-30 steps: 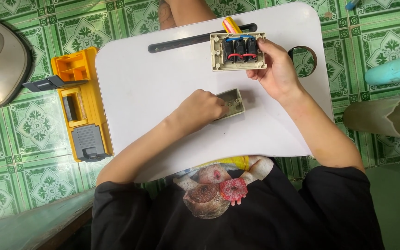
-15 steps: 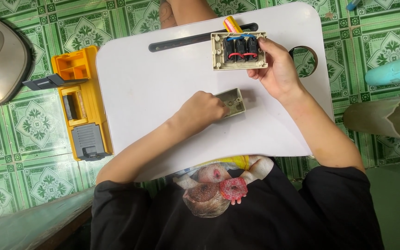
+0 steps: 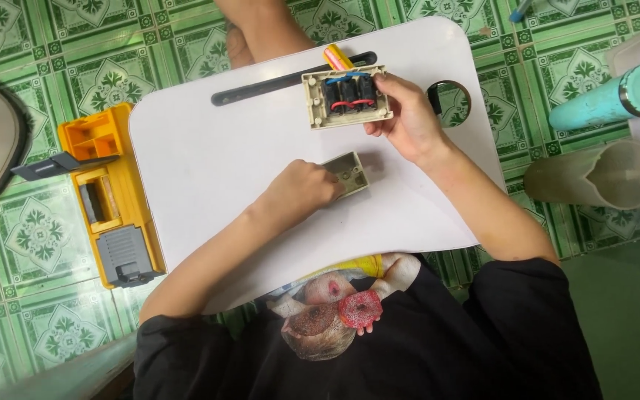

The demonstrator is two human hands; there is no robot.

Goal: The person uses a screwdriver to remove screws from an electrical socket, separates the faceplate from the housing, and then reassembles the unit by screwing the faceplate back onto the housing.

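Near the middle of the frame, on the white lap table (image 3: 209, 163), the left hand (image 3: 301, 194) closes over a small beige box (image 3: 351, 172), which pokes out just to its right. Up and to the right, well apart, the right hand (image 3: 409, 118) pinches the right edge of a beige switch plate (image 3: 346, 96), its long axis across the frame, black modules and coloured wires showing.

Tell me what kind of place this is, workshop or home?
Likely a home, with the person working on the floor: green patterned floor tiles, a small white lap table across the lap, and a yellow toolbox beside it. No workbench in view.
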